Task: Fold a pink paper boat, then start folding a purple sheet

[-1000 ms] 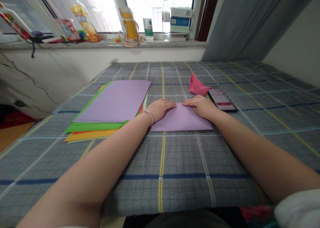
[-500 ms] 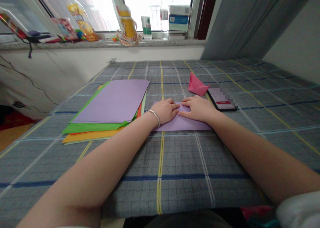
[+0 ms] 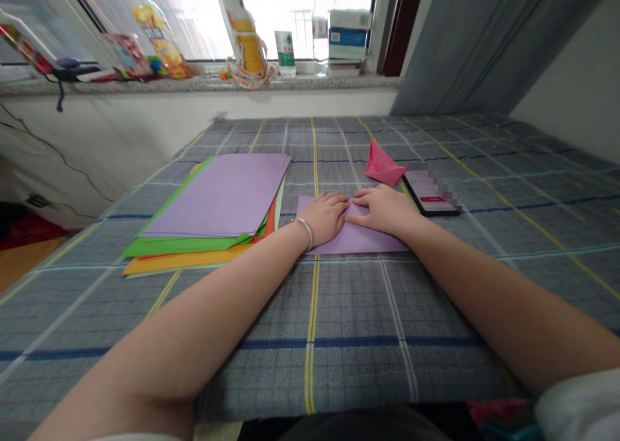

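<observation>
A sheet of purple paper [image 3: 361,239] lies flat on the plaid cloth, its upper part hidden under both hands. My left hand [image 3: 327,218], with a silver bangle at the wrist, rests palm down on the sheet's left part, fingers stretched out. On the upper right part lies my right hand [image 3: 382,207], fingers extended and thumb pointing left toward the left hand. The fingertips of the two hands almost meet near the middle of the paper. Just beyond the right hand stands a folded pink paper shape [image 3: 382,164].
Left of the hands lies a stack of coloured paper [image 3: 213,195], purple on top. A phone [image 3: 431,195] lies right of the pink shape. The plaid cloth [image 3: 349,305] covers the surface. Bottles, a yellow flask [image 3: 249,47] and boxes [image 3: 347,41] line the windowsill.
My left hand has shifted slightly right and its fingers lie flatter, showing more of the paper's upper left corner. The right hand is nearly unchanged.
</observation>
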The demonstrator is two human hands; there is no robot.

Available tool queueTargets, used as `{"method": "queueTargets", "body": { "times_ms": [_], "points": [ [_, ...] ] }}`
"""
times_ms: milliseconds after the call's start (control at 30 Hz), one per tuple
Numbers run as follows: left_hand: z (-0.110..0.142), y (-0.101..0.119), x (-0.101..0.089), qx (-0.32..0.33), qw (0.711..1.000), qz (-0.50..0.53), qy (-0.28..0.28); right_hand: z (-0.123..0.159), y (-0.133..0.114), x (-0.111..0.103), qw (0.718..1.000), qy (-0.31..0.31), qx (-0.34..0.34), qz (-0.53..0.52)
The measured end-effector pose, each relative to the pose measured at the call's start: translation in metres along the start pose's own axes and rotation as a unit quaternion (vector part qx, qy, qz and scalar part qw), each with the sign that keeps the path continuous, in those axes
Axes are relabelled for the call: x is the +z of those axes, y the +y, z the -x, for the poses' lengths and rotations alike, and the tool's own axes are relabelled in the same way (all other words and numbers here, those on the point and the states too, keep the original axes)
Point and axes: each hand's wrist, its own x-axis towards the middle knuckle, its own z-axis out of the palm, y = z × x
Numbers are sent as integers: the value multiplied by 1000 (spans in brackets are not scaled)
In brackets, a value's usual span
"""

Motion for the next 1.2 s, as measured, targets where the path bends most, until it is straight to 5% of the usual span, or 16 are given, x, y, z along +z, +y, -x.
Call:
{"method": "queueTargets", "body": {
  "times_ms": [233, 733, 1200],
  "points": [
    [1, -2, -3, -10, 995, -4, -99, 5, -5, -3, 999, -36, -16, 23],
    [11, -2, -8, 89, 991, -2, -104, 22, -6, -2, 988, -146, 7, -51],
    [16, -3, -20, 83, 984, 14, -158, 22, 1, -2, 984, -150, -25, -91]
  ]
}}
